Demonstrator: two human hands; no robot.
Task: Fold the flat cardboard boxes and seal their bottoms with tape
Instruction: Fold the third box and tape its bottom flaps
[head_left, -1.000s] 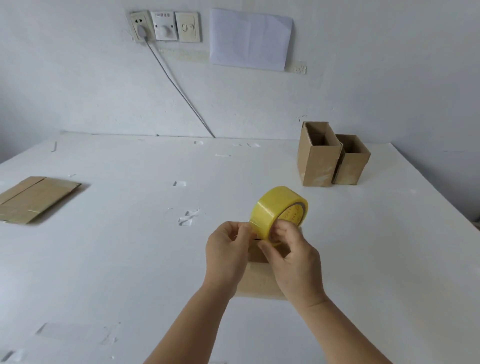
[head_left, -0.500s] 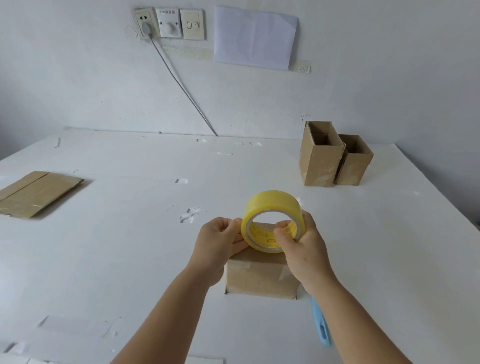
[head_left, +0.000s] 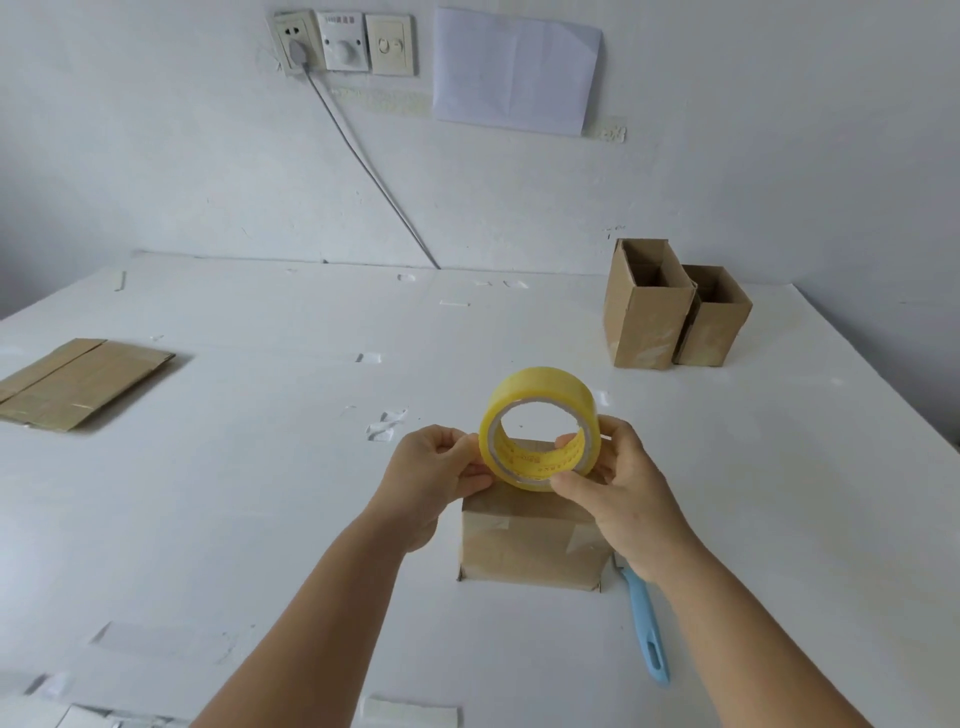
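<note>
Both my hands hold a yellow tape roll (head_left: 537, 387) up in front of me, its hole facing the camera. My right hand (head_left: 626, 488) grips the roll's right side, with fingers inside the core. My left hand (head_left: 434, 475) pinches the roll's left edge. Directly below stands a folded cardboard box (head_left: 530, 548) with strips of clear tape on its upturned face. A stack of flat cardboard boxes (head_left: 78, 382) lies at the left of the white table (head_left: 260, 493).
Two folded open-topped boxes (head_left: 670, 312) stand at the back right near the wall. A light blue cutter (head_left: 647, 631) lies right of the taped box. Scraps of tape are scattered over the table. A cable runs down the wall from a socket.
The roll has turned so its hole faces me and has lifted off the box. My view has shifted, so the box and the blue cutter now show below my hands.
</note>
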